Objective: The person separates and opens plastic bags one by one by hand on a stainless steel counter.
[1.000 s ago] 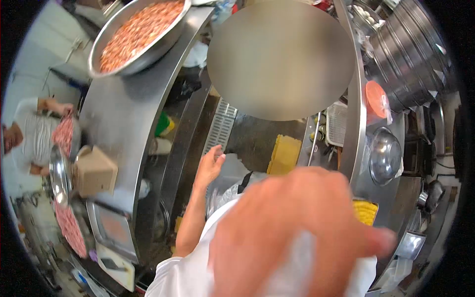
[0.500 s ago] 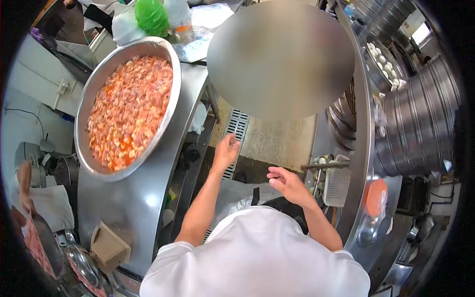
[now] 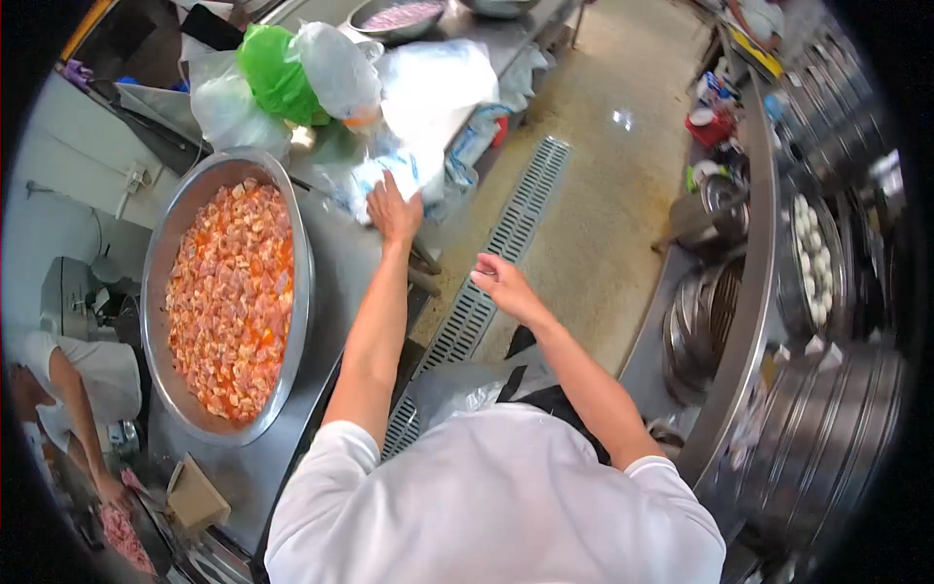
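Observation:
My left hand [image 3: 395,209] reaches forward over the steel table, its fingers extended onto a clear plastic bag with blue print [image 3: 384,173]. The fingertips seem to touch the bag, and no grip on it shows. My right hand [image 3: 506,289] hangs above the floor drain, loosely curled with a gap between thumb and fingers, and holds nothing visible. Left of my left arm, a large steel basin [image 3: 303,292] stands on the table, filled with diced raw meat [image 3: 231,302] in reddish marinade.
Green [image 3: 279,73] and white plastic bags [image 3: 336,70] sit behind the basin. A floor drain grate [image 3: 496,243] runs along the aisle. On the right are stacked steamers [image 3: 827,428] and a tray of white buns [image 3: 812,258]. A co-worker [image 3: 88,375] handles meat at lower left.
The view has moved forward along the aisle. My left hand has gone from over the drain up to the printed bag. My right hand has moved forward, its fingers more curled.

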A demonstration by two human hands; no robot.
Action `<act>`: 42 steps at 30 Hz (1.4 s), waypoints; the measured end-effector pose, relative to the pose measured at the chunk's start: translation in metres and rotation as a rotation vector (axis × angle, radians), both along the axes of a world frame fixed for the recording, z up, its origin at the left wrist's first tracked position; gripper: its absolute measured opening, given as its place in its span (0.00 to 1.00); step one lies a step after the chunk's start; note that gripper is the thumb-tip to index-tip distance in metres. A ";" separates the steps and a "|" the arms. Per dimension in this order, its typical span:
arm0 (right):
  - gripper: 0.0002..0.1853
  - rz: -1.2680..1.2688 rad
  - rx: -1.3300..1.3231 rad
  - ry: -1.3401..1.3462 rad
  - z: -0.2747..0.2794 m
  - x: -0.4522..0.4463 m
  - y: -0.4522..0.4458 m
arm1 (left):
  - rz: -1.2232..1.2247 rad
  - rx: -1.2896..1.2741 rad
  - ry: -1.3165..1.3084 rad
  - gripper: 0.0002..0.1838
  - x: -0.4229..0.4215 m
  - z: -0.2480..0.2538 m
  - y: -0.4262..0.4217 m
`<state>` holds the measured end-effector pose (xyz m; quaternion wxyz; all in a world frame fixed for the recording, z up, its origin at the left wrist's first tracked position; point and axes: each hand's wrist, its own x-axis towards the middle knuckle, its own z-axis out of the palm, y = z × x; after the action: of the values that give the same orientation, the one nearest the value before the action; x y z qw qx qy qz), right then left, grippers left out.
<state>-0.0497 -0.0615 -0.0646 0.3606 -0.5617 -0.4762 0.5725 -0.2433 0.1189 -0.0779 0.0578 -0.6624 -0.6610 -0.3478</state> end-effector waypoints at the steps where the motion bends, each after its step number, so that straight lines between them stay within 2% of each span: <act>1: 0.33 0.021 0.001 -0.051 0.002 0.001 0.032 | 0.008 -0.043 0.061 0.32 -0.003 -0.001 0.001; 2: 0.34 0.037 0.036 -0.083 0.002 0.000 0.058 | 0.017 -0.106 0.121 0.32 -0.006 -0.006 -0.005; 4: 0.36 0.070 0.112 -0.144 -0.011 -0.006 0.114 | -0.021 -0.105 0.061 0.30 -0.008 -0.003 -0.005; 7: 0.37 -0.025 0.204 -0.263 -0.035 -0.026 0.186 | -0.049 -0.143 0.003 0.29 -0.011 0.005 -0.003; 10: 0.32 0.019 0.086 -0.171 -0.052 -0.035 0.241 | -0.047 -0.138 0.034 0.31 -0.007 0.008 0.000; 11: 0.30 0.084 0.006 -0.055 -0.057 -0.038 0.244 | -0.054 -0.151 0.047 0.34 -0.005 0.010 0.000; 13: 0.26 0.189 -0.129 0.171 -0.049 -0.037 0.261 | -0.059 -0.145 0.042 0.36 0.001 0.019 0.004; 16: 0.19 0.348 -0.016 0.066 -0.015 -0.029 0.276 | -0.046 -0.166 -0.002 0.36 0.008 0.026 0.014; 18: 0.17 0.444 -0.036 0.059 -0.003 -0.022 0.287 | 0.004 -0.229 0.026 0.36 0.007 0.019 0.019; 19: 0.17 0.497 -0.055 0.032 -0.004 -0.018 0.297 | 0.034 -0.239 0.052 0.32 0.011 0.026 0.020; 21: 0.16 0.579 -0.148 -0.009 0.002 0.000 0.336 | 0.083 -0.189 -0.067 0.26 0.006 0.007 0.028; 22: 0.14 0.409 -0.023 -0.094 0.015 0.013 0.354 | 0.109 -0.165 -0.126 0.23 0.002 -0.001 0.033; 23: 0.14 0.226 0.324 -0.318 -0.012 0.032 0.392 | 0.144 -0.094 -0.171 0.21 0.003 -0.001 0.037; 24: 0.17 0.026 0.428 -0.422 -0.015 0.056 0.424 | 0.182 -0.027 -0.213 0.19 0.004 -0.002 0.039; 25: 0.25 -0.063 0.461 -0.517 -0.007 0.078 0.460 | 0.225 0.046 -0.253 0.17 0.005 -0.003 0.043; 27: 0.30 0.048 0.833 -0.789 0.002 0.107 0.527 | 0.290 0.065 -0.266 0.18 0.014 -0.002 0.046; 30: 0.36 0.296 0.960 -0.818 -0.001 0.097 0.633 | 0.359 -0.038 -0.180 0.15 0.030 -0.003 0.056; 32: 0.38 0.416 0.984 -0.809 -0.004 0.074 0.675 | 0.401 -0.141 -0.090 0.16 0.046 0.019 0.062; 33: 0.42 0.555 0.900 -0.863 -0.003 0.061 0.686 | 0.413 -0.147 -0.089 0.22 0.049 0.018 0.064; 35: 0.48 0.812 0.756 -0.973 0.018 0.037 0.712 | 0.428 -0.237 -0.061 0.25 0.055 0.028 0.068; 38: 0.56 1.012 0.726 -0.875 0.010 0.015 0.728 | 0.427 -0.301 -0.036 0.30 0.052 0.026 0.067; 39: 0.61 1.068 0.682 -0.833 0.011 0.012 0.730 | 0.426 -0.310 -0.031 0.30 0.054 0.029 0.067; 42: 0.61 1.075 0.740 -0.876 0.022 0.006 0.724 | 0.444 -0.343 -0.013 0.30 0.060 0.028 0.067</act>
<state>-0.0433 0.6630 -0.0427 -0.0228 -0.2722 -0.9411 0.1993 -0.1838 0.1855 -0.0495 0.0156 -0.4993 -0.8395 -0.2140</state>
